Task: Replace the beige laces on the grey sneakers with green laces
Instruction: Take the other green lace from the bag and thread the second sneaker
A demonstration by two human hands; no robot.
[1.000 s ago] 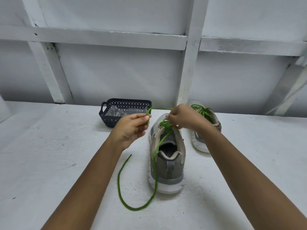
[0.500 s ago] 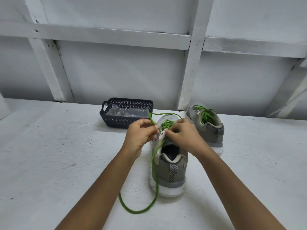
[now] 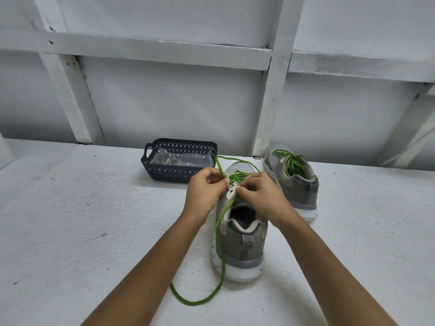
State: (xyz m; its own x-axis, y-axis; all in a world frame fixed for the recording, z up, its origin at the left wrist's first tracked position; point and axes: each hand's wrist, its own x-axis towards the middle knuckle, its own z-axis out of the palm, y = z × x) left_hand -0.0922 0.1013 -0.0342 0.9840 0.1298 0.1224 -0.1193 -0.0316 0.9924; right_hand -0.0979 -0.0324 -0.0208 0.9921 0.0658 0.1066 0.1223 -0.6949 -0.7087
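Left hand [image 3: 206, 194] has its fingers curled, thumb and forefinger pinching the green lace [image 3: 221, 260] just left of the upper eyelets. Right hand [image 3: 261, 198] is curled too, fingertips pinching at the pale eyelet tab [image 3: 230, 192]; can't tell if it holds the lace tip or only the tab, since the fingers hide it. Both hands sit over the throat of the near sneaker [image 3: 244, 252], heel toward the camera, mid-table [image 3: 82, 231]. The lace is crossed through the lower eyelets. One free run loops far over the toe and back to the left hand; the other tail drops down the shoe's left side into a loop on the table near the heel. My read: threading an upper eyelet on the second shoe, task well past half. To do it well, the right hand steadies the tab, the left feeds the tip straight in, then pull the slack through before the next cross or the far loop may snag the toe. Keep the tails even. The shoe looks light and may skid under pull, so brace it. Far sneaker [image 3: 299, 189], right and behind, is laced green. Dark basket [image 3: 169, 172], far left, holds something pale in clear wrap, probably the old laces.
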